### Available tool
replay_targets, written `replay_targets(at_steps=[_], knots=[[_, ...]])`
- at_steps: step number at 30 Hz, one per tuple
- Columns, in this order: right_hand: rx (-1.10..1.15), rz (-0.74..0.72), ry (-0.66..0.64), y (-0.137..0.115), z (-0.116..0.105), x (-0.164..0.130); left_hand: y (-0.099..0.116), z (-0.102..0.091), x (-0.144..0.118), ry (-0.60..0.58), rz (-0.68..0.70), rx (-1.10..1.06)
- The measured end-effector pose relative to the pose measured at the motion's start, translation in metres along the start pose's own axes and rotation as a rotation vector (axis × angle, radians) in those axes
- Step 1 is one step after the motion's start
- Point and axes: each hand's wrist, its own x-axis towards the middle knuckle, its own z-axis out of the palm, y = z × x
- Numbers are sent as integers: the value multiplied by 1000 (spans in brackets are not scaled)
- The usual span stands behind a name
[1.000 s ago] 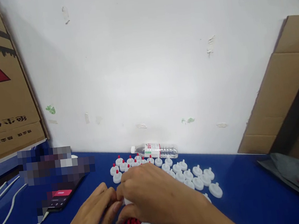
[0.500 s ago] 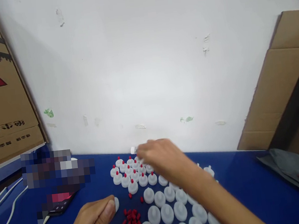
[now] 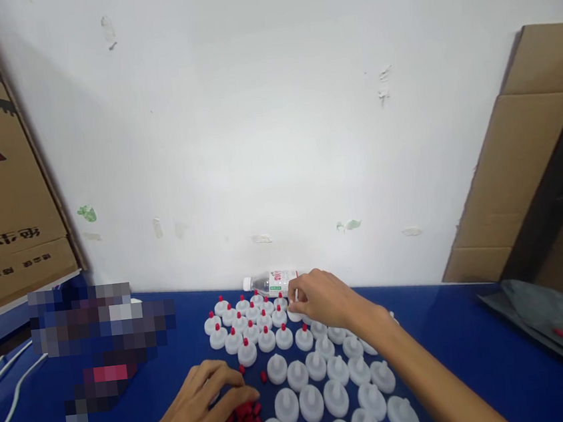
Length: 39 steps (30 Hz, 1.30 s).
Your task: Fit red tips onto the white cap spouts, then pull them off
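Observation:
My left hand (image 3: 206, 403) is lowered over a pile of small red tip caps (image 3: 250, 419), fingers spread and touching the pile. Whether a cap sits between its fingertips I cannot make out. Farther back, my right hand (image 3: 323, 297) has its thumb and fingers closed at the top of a white nozzle lid (image 3: 295, 315); the nozzle is hidden. Left of it stand several white nozzle lids with red caps (image 3: 247, 353) on their nozzles. Nearer and to the right are several bare nozzle lids (image 3: 312, 404), nozzles up. Two loose red caps (image 3: 263, 377) lie between the groups.
A clear bottle (image 3: 264, 284) with a white cap lies on its side against the wall. Cables (image 3: 27, 372) and a blurred patch are on the left of the blue table. A cardboard box (image 3: 5, 166) stands at left; cardboard (image 3: 516, 146) and a grey plastic bag (image 3: 549, 317) are at right.
My left hand has moved right onto the red caps, and the white lid it held is no longer seen there. My right hand has shifted right and down, uncovering the bottle and capped lids.

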Motion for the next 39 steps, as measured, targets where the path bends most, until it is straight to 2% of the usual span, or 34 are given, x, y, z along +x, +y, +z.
replay_targets(at_steps=[4,10,15,19,21,25,27,32,39], knots=[[11,4,-36,4,7,1,-5,5,-3,85,0,-56],[51,3,-82,12,11,2,-3,5,-5,271,-125,-134],[85,-18,-102,11,10,0,-3,8,-3,334,-48,-113],[101,-34,-86,8,6,0,-4,21,-1,501,-79,-105],[108,-42,-70,7,3,0,-4,22,-1,478,-98,-99],[145,-88,-111,4,1,1,-6,8,-4,284,-63,-72],[156,-105,-137,2,4,1,-8,3,-6,240,-43,-48],[162,-122,-129,-3,8,1,-9,4,-8,224,-44,-59],[157,-126,-11,-9,-15,-6,-11,10,-8,266,-16,-121]])
